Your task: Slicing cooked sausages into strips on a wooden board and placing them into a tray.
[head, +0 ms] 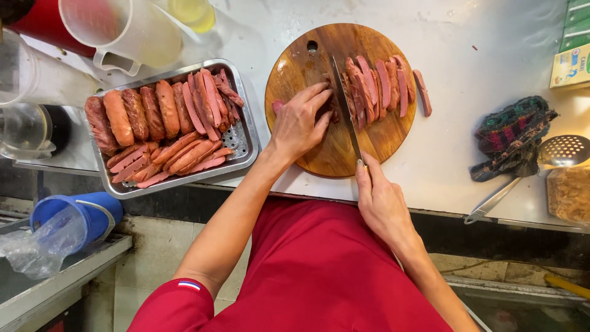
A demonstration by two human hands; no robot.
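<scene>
While the left hand (299, 123) presses flat, fingers spread, on a sausage piece (278, 106) near the middle of the round wooden cutting board (319, 150), the right hand (381, 200) is clenched around the handle of a knife (345, 104), index finger laid along its spine. The blade runs up the board from the near edge toward the hanging hole at the far rim, just right of the left fingertips and touching the meat there. Right of the blade, a row of long pink sausage slices (381, 83) lies side by side on the board; 1 slice (422, 92) rests off the board's right edge on the white counter (455, 141).

Left of the board, a perforated metal tray (243, 144) holds whole browned sausages at its far left and cut strips at its near and right sides. Beyond the tray stand a clear plastic jug (132, 31) and a glass of yellow liquid (193, 12). Well to the right lie a dark knitted cloth (513, 135) and a slotted metal skimmer (562, 150). A blue bucket (86, 215) sits below the tray, at the lower left.
</scene>
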